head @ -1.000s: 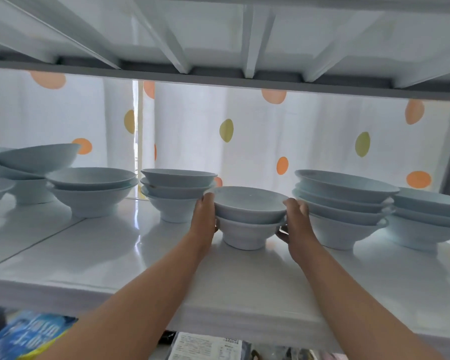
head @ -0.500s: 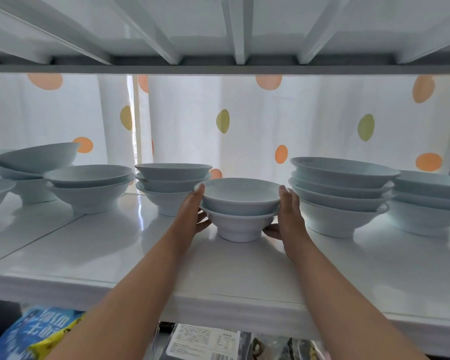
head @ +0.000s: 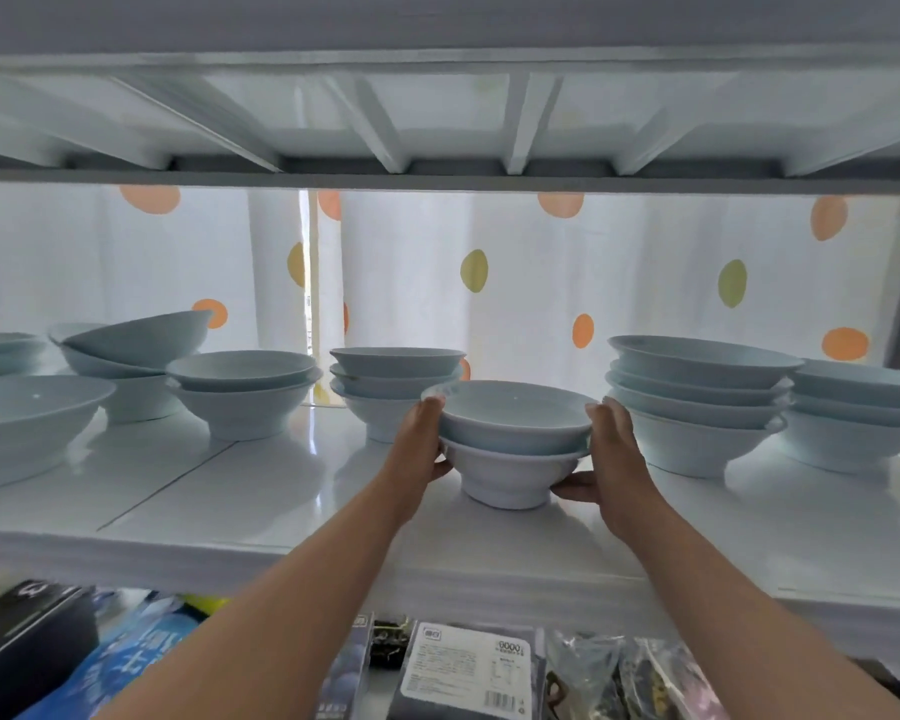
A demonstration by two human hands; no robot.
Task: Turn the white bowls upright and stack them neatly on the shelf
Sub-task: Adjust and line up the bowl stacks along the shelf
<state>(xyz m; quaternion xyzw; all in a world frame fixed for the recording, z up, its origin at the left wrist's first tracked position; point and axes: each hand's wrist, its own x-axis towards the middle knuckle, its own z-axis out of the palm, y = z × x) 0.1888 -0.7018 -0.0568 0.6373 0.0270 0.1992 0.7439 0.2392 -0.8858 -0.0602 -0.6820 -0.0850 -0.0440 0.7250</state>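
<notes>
A stack of two upright white bowls [head: 510,433] stands on the white shelf [head: 281,511] in the middle. My left hand [head: 419,449] holds its left side, fingers up at the top rim. My right hand [head: 611,459] holds its right side, thumb down by the foot. Behind on the left is a stack of three bowls [head: 393,381]. On the right stands a taller bowl stack [head: 697,402], with another stack [head: 863,413] beyond it.
More bowl stacks [head: 240,392] sit at the left, one with a tilted top bowl [head: 136,345], and a single bowl [head: 27,423] lies at the far left. A dotted curtain [head: 541,283] hangs behind. Packages [head: 463,672] fill the shelf below.
Both hands stay on the two-bowl stack, which has come a little nearer to the shelf's front. The view has tilted down, showing more of the lower shelf.
</notes>
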